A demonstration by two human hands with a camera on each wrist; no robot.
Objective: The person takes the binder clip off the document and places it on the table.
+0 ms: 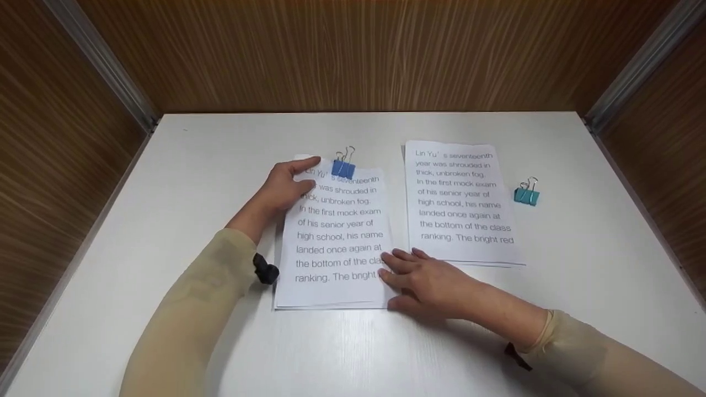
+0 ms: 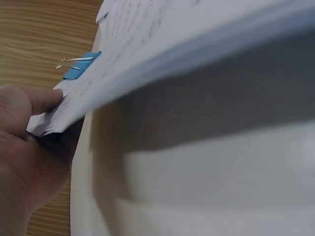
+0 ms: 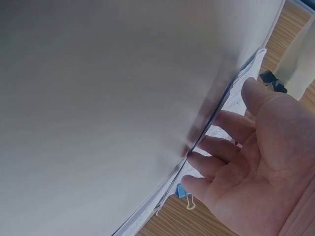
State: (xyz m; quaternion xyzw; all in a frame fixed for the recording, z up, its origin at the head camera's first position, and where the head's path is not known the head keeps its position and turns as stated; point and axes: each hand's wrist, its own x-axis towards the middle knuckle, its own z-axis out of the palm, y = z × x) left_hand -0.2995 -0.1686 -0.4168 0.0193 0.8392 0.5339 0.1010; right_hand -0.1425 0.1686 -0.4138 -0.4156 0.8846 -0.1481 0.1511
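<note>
In the head view a stack of printed sheets (image 1: 336,237) lies left of centre, a blue binder clip (image 1: 343,169) at its top edge with both wire handles up. My left hand (image 1: 287,184) grips its upper left corner; in the left wrist view a digit lies on top of the paper (image 2: 142,44) and the rest of the hand is below, partly hidden. The clip (image 2: 81,66) shows just beyond. My right hand (image 1: 436,284) rests at the stack's lower right edge, fingers spread and slightly bent, fingertips touching it.
A second stack of the same printed sheets (image 1: 460,198) lies to the right. Beside it on the white table (image 1: 463,353) sits a teal binder clip (image 1: 527,196). Wood-grain panels (image 1: 364,55) enclose the back and sides.
</note>
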